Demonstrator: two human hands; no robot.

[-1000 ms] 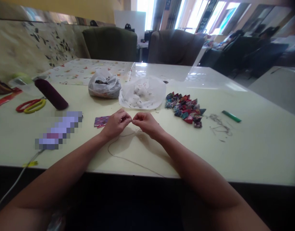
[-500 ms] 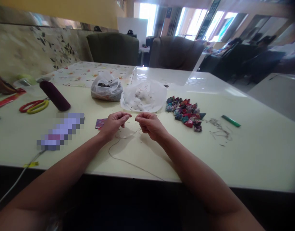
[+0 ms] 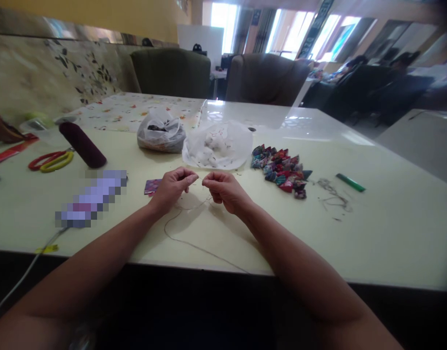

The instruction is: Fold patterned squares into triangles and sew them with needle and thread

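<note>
My left hand [image 3: 171, 187] and my right hand [image 3: 225, 189] hover close together over the cream table [image 3: 372, 228], each with fingers pinched. A thin brown thread [image 3: 189, 243] hangs from them and loops across the table toward its front edge. What sits exactly between the fingertips is too small to name. A small piece of patterned fabric [image 3: 152, 186] lies just left of my left hand. A heap of several colourful folded fabric pieces [image 3: 282, 170] lies to the right of my right hand.
A white plastic bag with stuffing [image 3: 218, 146] and a grey bag [image 3: 161, 132] sit beyond my hands. A dark maroon spool [image 3: 82, 145], red and yellow scissors [image 3: 50, 161], a green lighter [image 3: 350, 183] and thread scraps [image 3: 331, 194] lie around. Chairs stand behind the table.
My hands drew slightly apart and came back close together. The view shifted a little, so everything sits slightly lower in the picture.
</note>
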